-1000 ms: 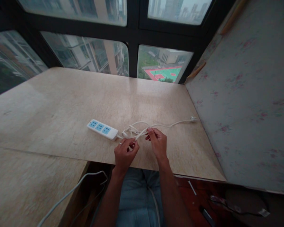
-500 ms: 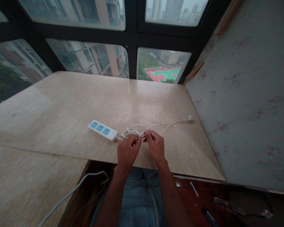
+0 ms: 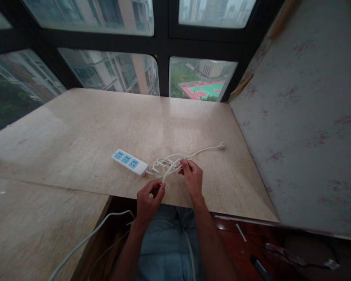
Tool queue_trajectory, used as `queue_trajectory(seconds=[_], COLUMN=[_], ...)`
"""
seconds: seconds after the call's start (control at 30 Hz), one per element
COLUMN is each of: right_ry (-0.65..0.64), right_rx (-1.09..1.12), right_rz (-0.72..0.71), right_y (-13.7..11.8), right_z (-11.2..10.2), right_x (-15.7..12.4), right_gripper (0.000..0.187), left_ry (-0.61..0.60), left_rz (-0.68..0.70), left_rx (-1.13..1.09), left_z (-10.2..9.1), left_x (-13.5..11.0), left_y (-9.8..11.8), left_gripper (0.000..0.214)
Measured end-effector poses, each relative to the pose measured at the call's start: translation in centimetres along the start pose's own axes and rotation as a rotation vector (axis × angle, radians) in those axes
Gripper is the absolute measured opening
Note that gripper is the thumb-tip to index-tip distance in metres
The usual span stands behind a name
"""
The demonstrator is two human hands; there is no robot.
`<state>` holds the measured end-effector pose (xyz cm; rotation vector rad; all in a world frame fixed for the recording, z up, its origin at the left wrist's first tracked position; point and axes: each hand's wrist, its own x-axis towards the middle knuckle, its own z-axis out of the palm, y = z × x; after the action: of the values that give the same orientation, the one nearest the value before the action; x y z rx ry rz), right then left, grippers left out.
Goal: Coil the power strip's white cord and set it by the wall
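Observation:
A white power strip (image 3: 129, 161) with blue sockets lies on the beige table (image 3: 105, 125). Its white cord (image 3: 166, 164) is bunched in loops just right of the strip, and the plug (image 3: 222, 145) lies further right on the table. My left hand (image 3: 148, 200) is near the table's front edge, its fingers pinched on a strand of the cord and drawn toward me. My right hand (image 3: 192, 177) is closed on the bunched loops of the cord, holding them above the table.
A patterned wall panel (image 3: 304, 117) stands at the right. Dark-framed windows (image 3: 160, 58) run along the back. A grey cable (image 3: 87, 238) hangs below the table's front left edge. Small items lie on the dark floor (image 3: 260, 253) at lower right.
My left hand has pulled back toward me with a strand of cord. The plug has slid left along the table. My right hand stays on the loops.

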<state>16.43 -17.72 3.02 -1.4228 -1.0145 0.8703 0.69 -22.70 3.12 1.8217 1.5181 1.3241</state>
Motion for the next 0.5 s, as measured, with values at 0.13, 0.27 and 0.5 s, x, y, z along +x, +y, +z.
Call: queue_trajectory(seconds=[0.13,0.27,0.5], right_ry=[-0.010,-0.024,-0.018], right_rx=[0.008,-0.011,-0.015], right_rz=[-0.015,-0.044,-0.057], right_y=[0.2,0.2,0.0], right_z=[0.0,-0.2,-0.4], right_x=[0.0,-0.1,-0.1], right_gripper=[0.038,0.036,0.034], left_ry=[-0.084,-0.060,-0.135], left_rz=[-0.039,0.045,0.189], left_rx=[-0.012,0.123,0.353], left_z=[-0.9,-0.8,1.0], left_x=[0.4,2.8,5.6], left_y=[0.8,2.3,3.9], left_gripper=[0.017,0.026,0.026])
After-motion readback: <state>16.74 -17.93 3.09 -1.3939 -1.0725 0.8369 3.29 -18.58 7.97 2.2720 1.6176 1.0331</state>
